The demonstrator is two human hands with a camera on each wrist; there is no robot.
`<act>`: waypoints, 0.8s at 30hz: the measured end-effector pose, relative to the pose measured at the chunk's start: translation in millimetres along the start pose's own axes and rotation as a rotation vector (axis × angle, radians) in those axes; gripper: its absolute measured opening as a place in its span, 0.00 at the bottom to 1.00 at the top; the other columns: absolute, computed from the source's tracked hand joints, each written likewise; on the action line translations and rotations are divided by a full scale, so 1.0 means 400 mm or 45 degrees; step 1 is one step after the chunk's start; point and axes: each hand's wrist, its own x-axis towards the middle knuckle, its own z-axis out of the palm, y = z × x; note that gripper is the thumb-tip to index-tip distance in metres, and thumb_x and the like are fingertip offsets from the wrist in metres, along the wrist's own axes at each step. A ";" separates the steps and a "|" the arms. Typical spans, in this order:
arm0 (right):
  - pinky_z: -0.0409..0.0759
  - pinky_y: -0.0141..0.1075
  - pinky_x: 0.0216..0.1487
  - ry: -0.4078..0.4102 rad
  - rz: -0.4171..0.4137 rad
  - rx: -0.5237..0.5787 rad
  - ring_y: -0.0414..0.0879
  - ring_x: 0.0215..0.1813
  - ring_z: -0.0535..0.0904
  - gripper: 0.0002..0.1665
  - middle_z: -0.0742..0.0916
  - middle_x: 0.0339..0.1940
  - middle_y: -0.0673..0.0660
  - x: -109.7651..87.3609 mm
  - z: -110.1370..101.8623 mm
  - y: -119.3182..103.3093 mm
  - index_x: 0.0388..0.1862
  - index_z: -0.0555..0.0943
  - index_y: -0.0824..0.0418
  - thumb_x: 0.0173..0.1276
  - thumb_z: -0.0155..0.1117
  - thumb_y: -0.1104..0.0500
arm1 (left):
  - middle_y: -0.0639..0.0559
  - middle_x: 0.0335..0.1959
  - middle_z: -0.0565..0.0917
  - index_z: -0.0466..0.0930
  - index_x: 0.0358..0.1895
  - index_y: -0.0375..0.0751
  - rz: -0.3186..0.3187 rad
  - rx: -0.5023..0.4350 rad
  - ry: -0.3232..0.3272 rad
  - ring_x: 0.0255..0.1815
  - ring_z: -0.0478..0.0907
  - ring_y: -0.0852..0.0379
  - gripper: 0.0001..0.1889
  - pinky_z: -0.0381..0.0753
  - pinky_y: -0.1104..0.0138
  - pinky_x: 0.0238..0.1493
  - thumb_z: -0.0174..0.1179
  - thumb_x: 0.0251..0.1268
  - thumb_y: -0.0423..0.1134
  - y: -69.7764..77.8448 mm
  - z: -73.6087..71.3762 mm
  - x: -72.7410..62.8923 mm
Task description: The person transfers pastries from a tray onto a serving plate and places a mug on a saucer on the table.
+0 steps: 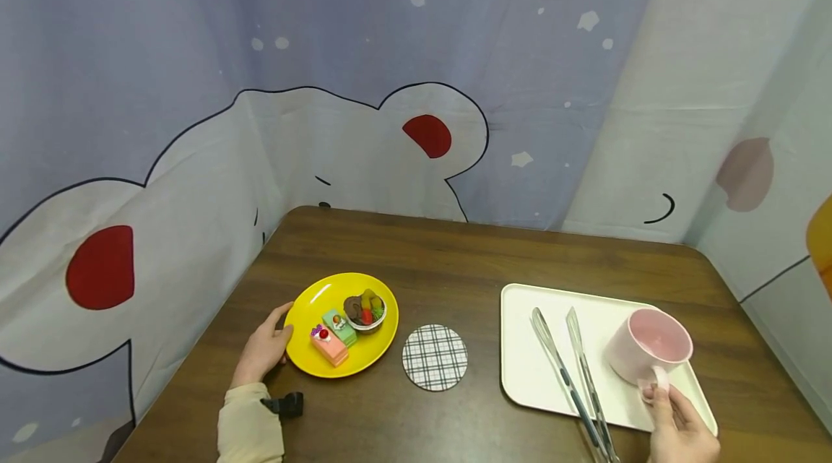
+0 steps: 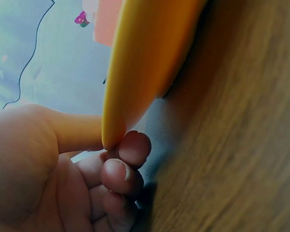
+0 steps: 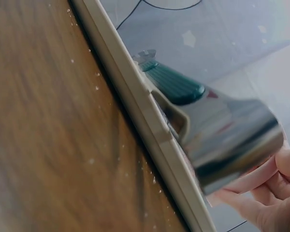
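A yellow plate [image 1: 321, 297] lies on the left of the table. My left hand [image 1: 263, 347] pinches its rim, thumb on top and fingertips [image 2: 122, 175] curled underneath. On the plate are a pink cake slice [image 1: 331, 349], a green cake slice [image 1: 341, 330] and a fruit-topped cup dessert [image 1: 364, 313]. At the right, my right hand [image 1: 681, 428] grips the handle of a pink mug [image 1: 627, 351]. The mug is over the right end of a white tray [image 1: 523, 362]; whether it touches the tray I cannot tell. Metal tongs [image 1: 564, 373] lie across the tray.
A round checked coaster [image 1: 435, 357] lies between plate and tray. The tongs' handle end sticks out past the tray's near edge. Behind the wooden table [image 1: 455, 253] hangs a printed curtain [image 1: 364, 15]. A black strap [image 1: 289, 404] is on the left sleeve.
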 end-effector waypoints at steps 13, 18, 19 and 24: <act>0.80 0.22 0.29 -0.097 -0.074 0.071 0.33 0.22 0.85 0.16 0.88 0.18 0.47 -0.029 0.019 -0.026 0.27 0.87 0.54 0.60 0.63 0.75 | 0.51 0.19 0.72 0.52 0.75 0.43 0.002 -0.005 0.003 0.19 0.69 0.55 0.27 0.69 0.66 0.27 0.41 0.76 0.40 0.001 0.004 -0.004; 0.80 0.23 0.29 -0.157 -0.116 0.167 0.35 0.23 0.86 0.15 0.88 0.19 0.49 -0.043 0.036 -0.041 0.28 0.87 0.58 0.60 0.61 0.76 | 0.51 0.19 0.72 0.52 0.75 0.43 0.005 -0.009 0.000 0.18 0.69 0.56 0.27 0.70 0.67 0.26 0.41 0.76 0.40 -0.001 0.004 -0.004; 0.80 0.23 0.29 -0.165 -0.110 0.186 0.35 0.23 0.86 0.15 0.88 0.19 0.49 -0.046 0.040 -0.044 0.27 0.87 0.59 0.60 0.61 0.77 | 0.51 0.19 0.72 0.52 0.75 0.43 0.005 -0.007 -0.001 0.18 0.69 0.56 0.27 0.70 0.67 0.26 0.41 0.76 0.40 -0.002 0.004 -0.004; 0.81 0.25 0.30 -0.173 -0.067 0.260 0.37 0.23 0.86 0.14 0.88 0.19 0.52 -0.062 0.065 -0.061 0.27 0.87 0.62 0.59 0.61 0.78 | 0.51 0.19 0.72 0.52 0.75 0.43 0.012 -0.006 0.011 0.18 0.69 0.56 0.27 0.69 0.66 0.26 0.42 0.76 0.40 -0.003 0.003 0.002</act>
